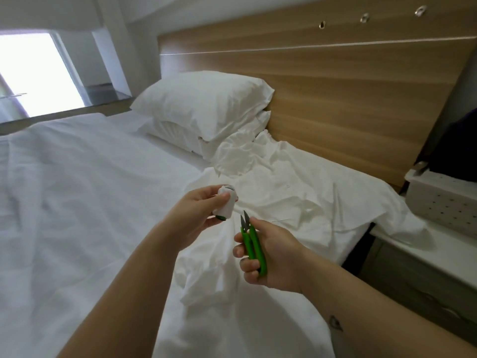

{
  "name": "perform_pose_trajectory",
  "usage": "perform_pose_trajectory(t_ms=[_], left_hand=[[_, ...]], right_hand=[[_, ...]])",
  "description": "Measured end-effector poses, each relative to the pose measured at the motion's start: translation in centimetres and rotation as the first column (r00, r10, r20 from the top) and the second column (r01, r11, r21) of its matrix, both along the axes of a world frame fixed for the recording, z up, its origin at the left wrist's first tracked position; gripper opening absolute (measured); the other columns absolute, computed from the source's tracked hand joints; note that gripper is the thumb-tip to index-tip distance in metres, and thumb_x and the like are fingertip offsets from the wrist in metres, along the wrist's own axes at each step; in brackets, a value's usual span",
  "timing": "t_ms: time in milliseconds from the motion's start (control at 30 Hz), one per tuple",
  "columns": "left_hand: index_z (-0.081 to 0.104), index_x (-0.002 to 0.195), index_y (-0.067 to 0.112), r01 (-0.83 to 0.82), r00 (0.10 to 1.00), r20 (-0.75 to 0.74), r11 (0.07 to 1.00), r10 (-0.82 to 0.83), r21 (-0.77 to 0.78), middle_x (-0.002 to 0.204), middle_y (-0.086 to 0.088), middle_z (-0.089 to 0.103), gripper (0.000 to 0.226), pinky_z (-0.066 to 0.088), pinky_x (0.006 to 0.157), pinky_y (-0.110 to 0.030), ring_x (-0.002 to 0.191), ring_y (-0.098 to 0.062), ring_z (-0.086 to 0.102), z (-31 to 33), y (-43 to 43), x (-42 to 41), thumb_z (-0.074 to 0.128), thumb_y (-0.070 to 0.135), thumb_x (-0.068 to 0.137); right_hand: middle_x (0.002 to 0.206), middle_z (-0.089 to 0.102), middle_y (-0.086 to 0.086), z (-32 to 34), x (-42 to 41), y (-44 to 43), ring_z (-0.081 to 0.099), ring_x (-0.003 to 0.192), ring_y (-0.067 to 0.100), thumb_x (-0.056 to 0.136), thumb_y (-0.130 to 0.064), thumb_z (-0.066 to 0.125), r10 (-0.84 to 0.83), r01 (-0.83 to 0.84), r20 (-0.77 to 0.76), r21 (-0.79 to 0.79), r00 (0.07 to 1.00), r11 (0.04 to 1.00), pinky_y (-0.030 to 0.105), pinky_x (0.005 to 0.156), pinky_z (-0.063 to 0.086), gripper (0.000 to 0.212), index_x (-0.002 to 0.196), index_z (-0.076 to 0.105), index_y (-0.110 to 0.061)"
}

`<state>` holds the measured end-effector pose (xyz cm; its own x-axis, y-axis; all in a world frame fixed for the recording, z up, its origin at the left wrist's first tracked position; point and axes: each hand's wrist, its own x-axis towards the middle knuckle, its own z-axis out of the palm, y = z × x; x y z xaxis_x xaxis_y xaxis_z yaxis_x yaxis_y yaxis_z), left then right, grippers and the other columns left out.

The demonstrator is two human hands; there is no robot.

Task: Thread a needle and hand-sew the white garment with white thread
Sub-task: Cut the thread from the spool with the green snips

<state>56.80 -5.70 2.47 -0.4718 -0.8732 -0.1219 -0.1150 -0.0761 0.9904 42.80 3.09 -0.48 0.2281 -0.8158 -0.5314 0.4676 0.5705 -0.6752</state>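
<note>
My left hand [204, 210] grips a spool of white thread [226, 204], thumb on its side. My right hand [271, 257] holds green snips [254, 244], blades up and slightly parted, just beside the spool. The white garment [284, 192] lies crumpled on the bed [77, 189], near 2 pillows [204, 109].

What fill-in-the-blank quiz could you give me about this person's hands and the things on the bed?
1. The ____ hand holds the spool of white thread.
2. The snips held in the right hand have handles coloured ____.
3. The white garment lies crumpled on the ____, near the pillows.

Missing words: left; green; bed.
</note>
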Motion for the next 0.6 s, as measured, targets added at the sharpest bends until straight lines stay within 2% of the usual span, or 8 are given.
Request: perform_pose_trajectory(t_ms=[100,233,467,600], left_hand=[[0.061,0.117,0.017,0.015,0.999,0.033,0.999,-0.014,-0.036,0.12,-0.007,0.064,0.022,0.051,0.082,-0.024,0.099,-0.013,0.059,0.1,0.1,-0.1,0.053,0.018,0.097],[0.063,0.113,0.021,0.038,0.999,0.041,0.997,-0.035,-0.072,0.12,-0.008,0.065,0.019,0.051,0.081,-0.023,0.099,-0.012,0.06,0.2,0.2,-0.3,0.055,0.02,0.096],[0.062,0.118,0.019,0.048,0.998,0.045,0.996,-0.045,-0.074,0.121,-0.006,0.065,0.024,0.049,0.083,-0.025,0.099,-0.01,0.06,0.2,0.2,-0.6,0.057,0.021,0.095],[0.064,0.112,0.022,0.038,0.999,0.036,0.996,-0.036,-0.077,0.121,-0.006,0.065,0.018,0.049,0.085,-0.026,0.1,-0.011,0.06,0.3,0.1,-0.9,0.056,0.021,0.095]], right_hand=[[0.062,0.044,0.002,0.5,0.0,-0.4,0.031,0.041,0.011,0.098,-0.047,0.034,-0.016,0.016,0.032,-0.009,0.999,1.0,0.019,0.042,0.028,0.041,0.076,0.047,-0.014],[0.061,0.044,0.002,0.8,-0.3,-1.0,0.031,0.04,0.011,0.099,-0.045,0.034,-0.039,0.04,0.084,-0.004,0.996,0.999,0.019,0.04,0.029,0.042,0.074,0.046,-0.013],[0.059,0.045,0.001,0.7,-0.9,-1.3,0.028,0.038,0.011,0.102,-0.038,0.034,-0.087,0.088,0.06,-0.007,0.994,0.996,0.019,0.038,0.025,0.037,0.074,0.043,-0.015],[0.058,0.045,0.001,0.4,-1.4,-1.4,0.028,0.037,0.01,0.102,-0.037,0.034,-0.083,0.083,0.068,0.0,0.994,0.997,0.019,0.038,0.024,0.037,0.073,0.044,-0.015]])
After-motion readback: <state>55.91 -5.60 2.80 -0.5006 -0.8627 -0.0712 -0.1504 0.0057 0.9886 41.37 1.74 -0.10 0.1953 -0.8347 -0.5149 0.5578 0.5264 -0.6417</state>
